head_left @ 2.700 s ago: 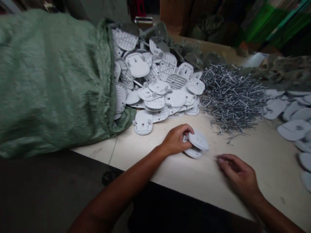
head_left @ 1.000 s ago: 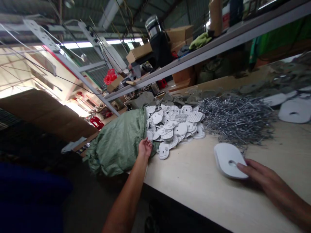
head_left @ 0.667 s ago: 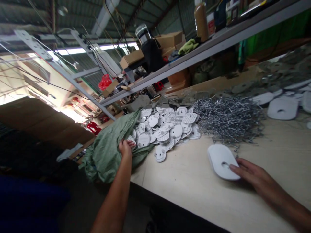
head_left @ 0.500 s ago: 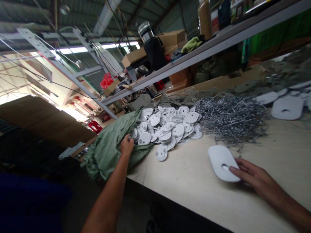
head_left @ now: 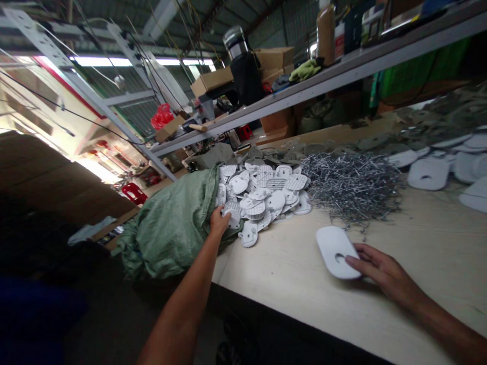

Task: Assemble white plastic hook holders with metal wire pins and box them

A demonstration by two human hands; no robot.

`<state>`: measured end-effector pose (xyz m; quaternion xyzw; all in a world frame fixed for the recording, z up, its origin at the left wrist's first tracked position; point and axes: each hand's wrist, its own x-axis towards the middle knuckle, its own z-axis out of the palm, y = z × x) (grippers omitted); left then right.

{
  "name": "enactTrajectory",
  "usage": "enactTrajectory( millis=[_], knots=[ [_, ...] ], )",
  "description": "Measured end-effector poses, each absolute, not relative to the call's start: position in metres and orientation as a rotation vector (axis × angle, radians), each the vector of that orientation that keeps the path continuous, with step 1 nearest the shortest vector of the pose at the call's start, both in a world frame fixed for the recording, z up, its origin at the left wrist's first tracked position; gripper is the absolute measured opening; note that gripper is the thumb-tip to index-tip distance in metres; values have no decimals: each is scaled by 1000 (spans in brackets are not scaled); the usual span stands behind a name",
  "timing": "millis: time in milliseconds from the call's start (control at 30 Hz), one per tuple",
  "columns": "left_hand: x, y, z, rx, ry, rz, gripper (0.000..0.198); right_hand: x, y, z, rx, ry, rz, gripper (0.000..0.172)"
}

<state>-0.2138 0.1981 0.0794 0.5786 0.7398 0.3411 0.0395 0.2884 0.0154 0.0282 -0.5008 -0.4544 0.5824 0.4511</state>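
My right hand [head_left: 375, 266] holds a white rounded plastic plate [head_left: 333, 248] by its near right edge, thumb beside the hole, just above the table. My left hand [head_left: 219, 221] is at the mouth of a green woven sack [head_left: 171, 218], its fingers closed on the edge of a white ribbed plastic plate [head_left: 233, 212]; some fingertips are hidden. Similar white plates [head_left: 276, 200] spill out of the sack in a heap on the table. Beyond my right hand lies a tangled pile of thin metal pins [head_left: 353, 182].
More white plates [head_left: 428, 174] lie at the right on the pale tabletop [head_left: 281, 284], with grey ones [head_left: 437, 119] behind them. A long shelf [head_left: 266, 104] carrying boxes, a bottle and gloves spans above the table. A red stool [head_left: 134, 193] stands far left.
My left hand has moved right, from the sack's rim to a white plate at its mouth. My right hand keeps hold of its plate. The camera view has shifted slightly.
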Motion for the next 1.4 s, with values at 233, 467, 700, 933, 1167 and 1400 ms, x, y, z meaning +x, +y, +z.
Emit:
enactTrajectory(
  millis=[233,467,700,933,1167,1400],
  knots=[
    [-170,180,76,1955,2113,1060,52,289,11,34,-1232,-1138,1427,61],
    [-132,144,70,2312,1859,1066,52,297,13,33,-1285,-997,1486,56],
    [-110,111,41,2589,1516,850,48,304,4,40,-1277,-802,1510,41],
    [-79,97,14,2689,1175,670,56,328,-18,41,-1333,-771,1496,33],
    [-59,96,7,2634,1164,723,49,372,-51,48,-1404,-589,1380,28],
    [-55,90,6,2569,1168,775,43,406,-100,53,-1475,-624,1307,22]
  ],
)
